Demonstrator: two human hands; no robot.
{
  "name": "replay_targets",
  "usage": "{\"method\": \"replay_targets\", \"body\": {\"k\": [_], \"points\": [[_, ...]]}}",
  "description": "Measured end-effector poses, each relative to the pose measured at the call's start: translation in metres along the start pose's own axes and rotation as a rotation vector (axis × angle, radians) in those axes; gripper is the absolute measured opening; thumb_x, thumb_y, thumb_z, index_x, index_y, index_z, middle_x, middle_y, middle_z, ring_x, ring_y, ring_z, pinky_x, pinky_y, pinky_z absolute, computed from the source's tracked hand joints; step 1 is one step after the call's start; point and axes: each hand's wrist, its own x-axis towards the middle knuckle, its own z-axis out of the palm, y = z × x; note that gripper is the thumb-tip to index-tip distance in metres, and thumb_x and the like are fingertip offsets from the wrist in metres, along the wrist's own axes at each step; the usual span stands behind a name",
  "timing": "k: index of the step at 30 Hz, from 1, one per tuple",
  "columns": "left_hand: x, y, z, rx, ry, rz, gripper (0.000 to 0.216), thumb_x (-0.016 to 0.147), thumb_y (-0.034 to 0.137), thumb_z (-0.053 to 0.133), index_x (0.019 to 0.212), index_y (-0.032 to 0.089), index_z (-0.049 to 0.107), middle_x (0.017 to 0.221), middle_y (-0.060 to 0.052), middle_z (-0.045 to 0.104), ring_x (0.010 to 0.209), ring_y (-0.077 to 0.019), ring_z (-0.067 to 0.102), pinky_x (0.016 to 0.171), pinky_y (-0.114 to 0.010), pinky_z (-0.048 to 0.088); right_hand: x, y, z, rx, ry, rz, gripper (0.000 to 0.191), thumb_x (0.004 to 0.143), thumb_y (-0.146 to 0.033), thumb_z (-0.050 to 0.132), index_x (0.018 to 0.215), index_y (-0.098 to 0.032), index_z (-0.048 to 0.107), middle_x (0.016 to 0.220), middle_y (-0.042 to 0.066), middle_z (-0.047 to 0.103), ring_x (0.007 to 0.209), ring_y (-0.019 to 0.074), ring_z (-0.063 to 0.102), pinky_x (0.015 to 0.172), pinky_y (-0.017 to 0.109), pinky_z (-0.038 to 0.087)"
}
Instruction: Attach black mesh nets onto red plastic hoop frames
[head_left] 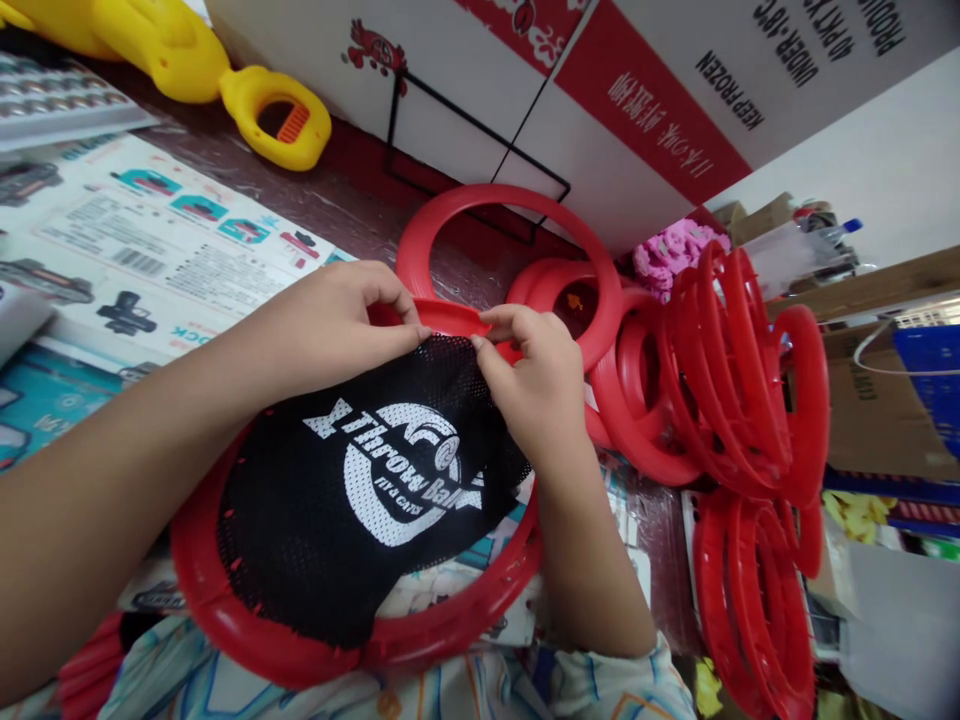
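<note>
A red plastic ring rests close to my body, and a black mesh net with white "Throw Ball" print lies across it. Along its left and lower left rim the net meets small red pegs; at the lower right it hangs loose from the ring. My left hand pinches the net's top edge against the far rim, thumb on the mesh. Close beside it, my right hand is closed on the same edge between thumb and fingers. The fingers partly hide the far rim.
A loose red ring leans beyond my hands, with stacked red rings to the right. A printed carton sheet covers the left of the table. A yellow plastic toy lies at the upper left, before a white-and-red box.
</note>
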Motion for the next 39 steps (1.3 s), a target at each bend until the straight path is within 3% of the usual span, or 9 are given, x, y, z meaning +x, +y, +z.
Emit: {"method": "replay_targets", "body": {"k": [4, 8, 13, 22, 26, 28, 30, 34, 39], "points": [[-0.001, 0.002, 0.001, 0.041, 0.018, -0.033, 0.020, 0.079, 0.042, 0.058, 0.086, 0.024, 0.063, 0.087, -0.001, 0.066, 0.073, -0.0194, 0.058, 0.066, -0.033, 0.040, 0.000, 0.000, 0.000, -0.004, -0.010, -0.012, 0.015, 0.087, -0.013, 0.063, 0.099, -0.020, 0.069, 0.083, 0.001, 0.072, 0.086, 0.0213, 0.062, 0.081, 0.034, 0.045], [-0.002, 0.014, 0.004, 0.221, 0.028, -0.053, 0.050, 0.082, 0.062, 0.053, 0.116, 0.026, 0.057, 0.113, -0.008, 0.066, 0.095, -0.0305, 0.063, 0.076, -0.039, 0.043, 0.001, 0.001, 0.001, 0.078, -0.027, 0.038, 0.017, 0.086, -0.012, 0.063, 0.098, -0.022, 0.068, 0.085, 0.000, 0.072, 0.083, 0.0193, 0.064, 0.079, 0.033, 0.047], [0.003, 0.020, 0.009, 0.424, -0.044, -0.063, 0.054, 0.082, 0.069, 0.045, 0.109, 0.025, 0.062, 0.113, -0.013, 0.064, 0.105, -0.0389, 0.061, 0.078, -0.043, 0.043, 0.000, 0.000, 0.001, 0.097, -0.023, 0.021, 0.019, 0.085, -0.010, 0.063, 0.099, -0.020, 0.069, 0.086, 0.001, 0.072, 0.085, 0.0200, 0.065, 0.081, 0.033, 0.048], [0.012, 0.011, 0.002, 0.422, -0.090, -0.057, 0.040, 0.074, 0.069, 0.054, 0.080, 0.029, 0.051, 0.074, -0.005, 0.059, 0.070, -0.0300, 0.058, 0.061, -0.037, 0.031, -0.002, -0.004, -0.002, 0.124, -0.099, 0.025, 0.020, 0.087, -0.010, 0.061, 0.104, -0.018, 0.067, 0.087, 0.002, 0.072, 0.084, 0.0192, 0.066, 0.079, 0.032, 0.049], [0.015, 0.010, -0.002, 0.331, -0.083, -0.076, 0.042, 0.073, 0.069, 0.058, 0.077, 0.027, 0.051, 0.071, -0.003, 0.059, 0.063, -0.0244, 0.057, 0.056, -0.035, 0.033, -0.013, -0.016, -0.012, 0.037, -0.044, -0.061, 0.015, 0.091, -0.013, 0.056, 0.100, -0.018, 0.067, 0.097, 0.006, 0.072, 0.091, 0.0207, 0.065, 0.086, 0.034, 0.049], [0.015, 0.010, -0.007, 0.254, -0.088, -0.123, 0.039, 0.073, 0.063, 0.063, 0.081, 0.025, 0.055, 0.075, -0.002, 0.063, 0.067, -0.0233, 0.060, 0.055, -0.033, 0.037, -0.025, -0.026, -0.018, 0.024, -0.055, -0.069, 0.013, 0.094, -0.018, 0.054, 0.096, -0.018, 0.067, 0.094, 0.006, 0.072, 0.087, 0.0203, 0.065, 0.081, 0.033, 0.050], [0.013, 0.012, -0.013, 0.186, -0.087, -0.170, 0.037, 0.076, 0.057, 0.063, 0.089, 0.022, 0.057, 0.081, -0.003, 0.065, 0.072, -0.0234, 0.062, 0.057, -0.032, 0.041, -0.039, -0.035, -0.021, -0.019, -0.182, -0.027, 0.017, 0.097, -0.022, 0.053, 0.093, -0.017, 0.069, 0.087, 0.007, 0.071, 0.080, 0.0211, 0.066, 0.074, 0.033, 0.051], [-0.001, 0.021, -0.028, 0.076, -0.029, -0.211, 0.047, 0.083, 0.057, 0.061, 0.105, 0.016, 0.056, 0.096, -0.007, 0.068, 0.086, -0.0253, 0.064, 0.064, -0.031, 0.048, -0.049, -0.041, -0.015, -0.236, -0.384, 0.058, 0.028, 0.098, -0.021, 0.049, 0.112, -0.004, 0.066, 0.104, 0.023, 0.071, 0.092, 0.0311, 0.067, 0.078, 0.041, 0.052], [-0.035, 0.031, -0.032, -0.093, 0.054, -0.140, 0.062, 0.086, 0.055, 0.063, 0.137, 0.024, 0.049, 0.139, -0.007, 0.061, 0.120, -0.0299, 0.060, 0.092, -0.038, 0.053, -0.025, -0.038, -0.019, -0.204, -0.279, 0.103, 0.032, 0.102, -0.028, 0.047, 0.117, -0.005, 0.062, 0.110, 0.023, 0.068, 0.105, 0.0340, 0.063, 0.092, 0.050, 0.049]]}}
